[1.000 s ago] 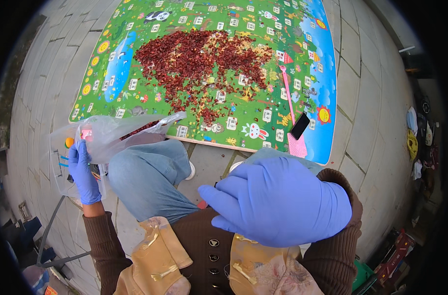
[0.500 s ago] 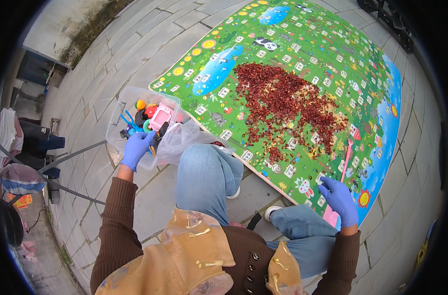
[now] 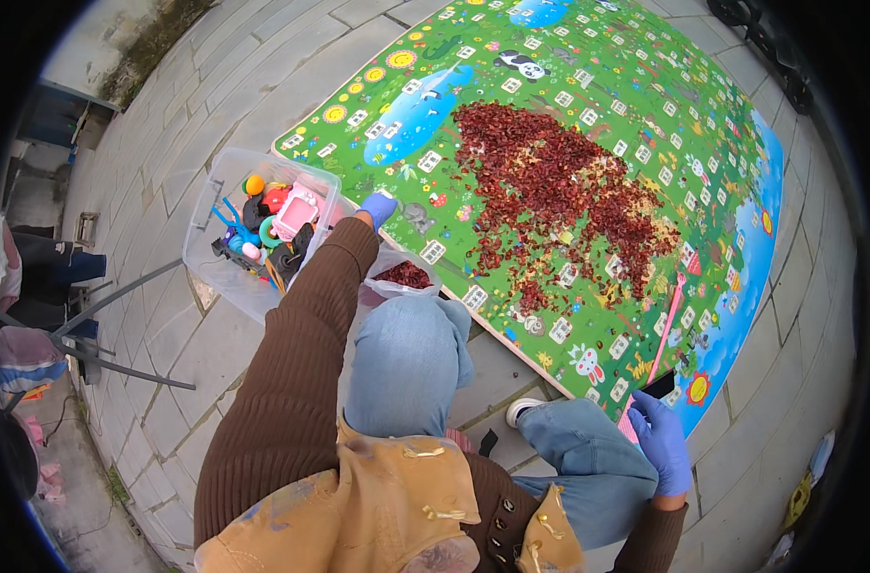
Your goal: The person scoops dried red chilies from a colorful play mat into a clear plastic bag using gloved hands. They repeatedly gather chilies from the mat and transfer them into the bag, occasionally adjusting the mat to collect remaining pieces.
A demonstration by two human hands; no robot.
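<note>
My left hand [image 3: 378,207], in a blue glove, is at the mat's near edge, beside a clear plastic bin of toys [image 3: 226,170]. Its fingers are hidden, so its grip cannot be made out. Below it, a clear plastic bag [image 3: 423,260] holds dark red dried pieces [image 3: 403,275]. My gloved right hand [image 3: 662,442] is at the mat's near right corner with fingers loosely bent and apart, holding nothing visible. By its fingertips lies a flat black object [image 3: 660,384], perhaps a phone. A large pile of similar red pieces [image 3: 549,181] covers the mat's middle.
The green printed play mat [image 3: 511,315] lies on grey stone paving [image 3: 263,72]. A pink long-handled tool [image 3: 668,325] rests along the mat's right side. Dark metal legs [image 3: 119,310] stand at left, near hanging clothes. A black wheeled frame [image 3: 788,76] stands at the far right.
My left hand has moved right from the toy bin to the mat's edge, and the bag's contents now show. My right hand has drawn back slightly, uncovering the black object.
</note>
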